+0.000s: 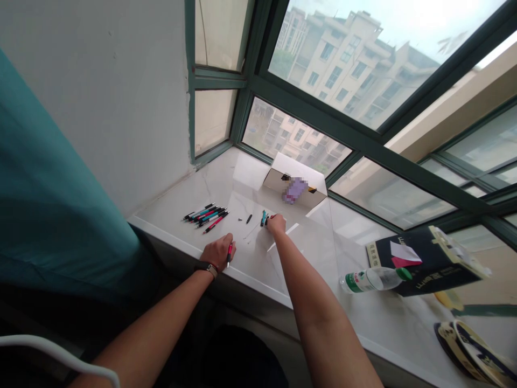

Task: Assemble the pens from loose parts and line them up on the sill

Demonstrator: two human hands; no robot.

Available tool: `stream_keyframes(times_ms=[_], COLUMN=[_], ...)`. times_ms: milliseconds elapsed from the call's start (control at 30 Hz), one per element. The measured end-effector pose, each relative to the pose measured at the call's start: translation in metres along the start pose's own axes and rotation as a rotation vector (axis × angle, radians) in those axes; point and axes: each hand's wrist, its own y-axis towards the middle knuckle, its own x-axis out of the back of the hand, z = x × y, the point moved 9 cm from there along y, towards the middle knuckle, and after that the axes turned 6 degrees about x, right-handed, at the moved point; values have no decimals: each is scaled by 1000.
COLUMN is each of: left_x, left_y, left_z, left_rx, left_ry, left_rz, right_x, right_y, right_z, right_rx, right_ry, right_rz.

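Note:
My left hand (217, 252), wearing a wristband, rests at the sill's front edge. Its fingers are closed round a red-and-black ballpoint pen (230, 254), held with the tip pointing down toward me. Farther right, my right hand (277, 223) reaches down to the surface with its fingers pinched together; what is between them is too small to make out. Blue pen barrels (264, 217) lie just left of those fingertips. A short black pen part (249, 219), a tiny dark piece (239, 219) and thin refills (251, 235) are spread between my hands. Several assembled pens (207, 214) form a pile at the left.
A white open box (299, 186) with a blurred purple item stands against the window. To the right, a plastic bottle (365, 280) lies on its side by a dark carton (424, 264). A round container (472, 350) sits at lower right. A teal curtain (52, 215) hangs left.

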Motion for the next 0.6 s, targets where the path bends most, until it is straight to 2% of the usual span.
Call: stream_keyframes(times_ms=[367, 600], left_x=[-3, -4], left_y=[2, 2], left_z=[2, 1], left_rx=[4, -21], left_ry=[9, 21], left_rz=[-9, -18], right_x=[-7, -6], right_y=[8, 3], right_z=[10, 19], right_rx=[20, 91], right_ry=[-51, -102], right_rz=[12, 28])
